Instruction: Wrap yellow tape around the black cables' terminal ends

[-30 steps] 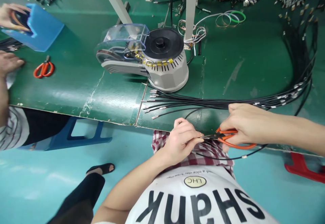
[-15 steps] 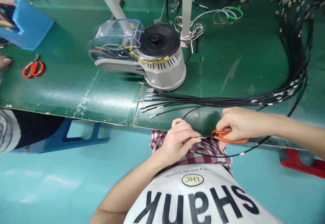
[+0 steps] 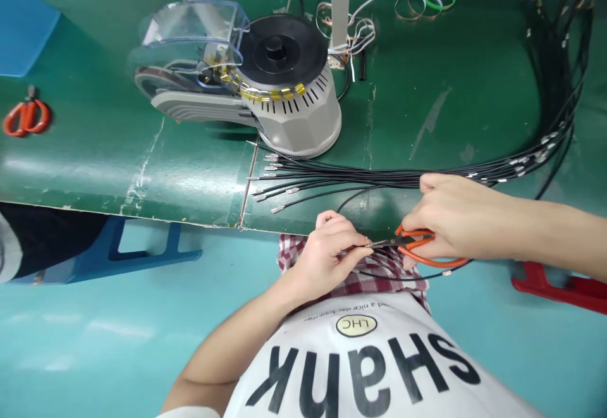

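Note:
My left hand is closed, thumb and fingertips pinching the end of a thin black cable over my lap. My right hand is wrapped round orange-handled cutters, their dark jaws pointing at the left fingertips. The handles are spread a little. Whether the jaws touch the cable end is too small to tell. Just beyond both hands, a bundle of black cables with silvery end terminals lies along the table and curves away at the right.
A grey round tape dispenser stands behind the bundle, beside a metal post. Other orange-handled cutters and a blue bin are at left. Blue and red stools flank me below the green table.
The view has shifted, so the table things sit farther left and higher. The cutters' handles look slightly wider apart. My left hand still pinches the cable end.

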Tool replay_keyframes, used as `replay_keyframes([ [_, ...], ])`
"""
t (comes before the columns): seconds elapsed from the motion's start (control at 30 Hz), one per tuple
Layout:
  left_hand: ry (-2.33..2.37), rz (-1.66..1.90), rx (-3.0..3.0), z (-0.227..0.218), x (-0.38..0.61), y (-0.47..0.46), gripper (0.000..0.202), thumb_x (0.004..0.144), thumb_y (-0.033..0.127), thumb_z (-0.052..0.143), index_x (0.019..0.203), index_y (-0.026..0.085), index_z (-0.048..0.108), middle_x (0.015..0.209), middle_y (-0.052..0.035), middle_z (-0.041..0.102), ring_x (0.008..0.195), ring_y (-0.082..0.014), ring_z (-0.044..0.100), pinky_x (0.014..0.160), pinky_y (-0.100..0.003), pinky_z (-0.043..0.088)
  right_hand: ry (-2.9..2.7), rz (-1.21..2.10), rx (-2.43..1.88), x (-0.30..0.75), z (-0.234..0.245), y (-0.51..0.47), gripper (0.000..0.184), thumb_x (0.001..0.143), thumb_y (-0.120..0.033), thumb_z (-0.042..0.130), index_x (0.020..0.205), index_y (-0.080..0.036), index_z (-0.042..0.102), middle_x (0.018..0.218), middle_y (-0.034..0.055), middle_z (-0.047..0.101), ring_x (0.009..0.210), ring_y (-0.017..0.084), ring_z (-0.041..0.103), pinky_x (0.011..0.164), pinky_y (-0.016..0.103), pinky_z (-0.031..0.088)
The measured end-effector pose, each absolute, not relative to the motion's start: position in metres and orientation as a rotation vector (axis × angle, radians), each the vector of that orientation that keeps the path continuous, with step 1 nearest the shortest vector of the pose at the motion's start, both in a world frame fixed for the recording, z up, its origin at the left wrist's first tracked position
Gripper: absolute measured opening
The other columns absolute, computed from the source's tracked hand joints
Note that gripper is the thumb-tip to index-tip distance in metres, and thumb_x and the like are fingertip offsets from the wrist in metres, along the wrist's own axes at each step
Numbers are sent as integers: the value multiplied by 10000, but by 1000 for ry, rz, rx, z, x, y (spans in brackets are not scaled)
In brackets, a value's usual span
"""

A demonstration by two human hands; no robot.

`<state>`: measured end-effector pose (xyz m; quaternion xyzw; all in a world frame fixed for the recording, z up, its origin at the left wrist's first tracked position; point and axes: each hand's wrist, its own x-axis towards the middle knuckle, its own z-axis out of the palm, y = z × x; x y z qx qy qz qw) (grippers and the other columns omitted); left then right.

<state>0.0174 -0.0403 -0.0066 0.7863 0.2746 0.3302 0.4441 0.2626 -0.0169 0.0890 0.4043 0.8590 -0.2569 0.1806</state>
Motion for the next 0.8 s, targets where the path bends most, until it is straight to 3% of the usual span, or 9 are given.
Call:
replay_keyframes([
  [0.27, 650, 860, 1961, -9, 19, -42, 69, 955, 244, 666, 933, 200, 715, 799, -5, 720, 712, -135, 609, 879, -394, 419, 2367, -843, 1128, 265, 83, -17, 383, 851, -410, 640, 552, -210, 508, 465, -3, 513, 577, 176, 362, 629, 316, 198],
  [0.5, 644, 885, 1913, -7, 21, -43, 32, 931, 219, 701, 924, 192, 717, 784, 3, 712, 710, -126, 610, 873, -386, 411, 2293, -961, 1147, 269, 77, -18, 495, 858, -554, 630, 554, -202, 460, 486, -6, 483, 618, 177, 431, 598, 299, 205],
  [0.8, 637, 822, 1922, -3, 20, -41, 8, 926, 206, 706, 924, 198, 704, 817, 5, 725, 724, -128, 607, 900, -387, 395, 2275, -928, 1193, 271, 86, -17, 482, 851, -606, 611, 562, -224, 556, 465, 6, 517, 644, 202, 444, 633, 312, 225],
])
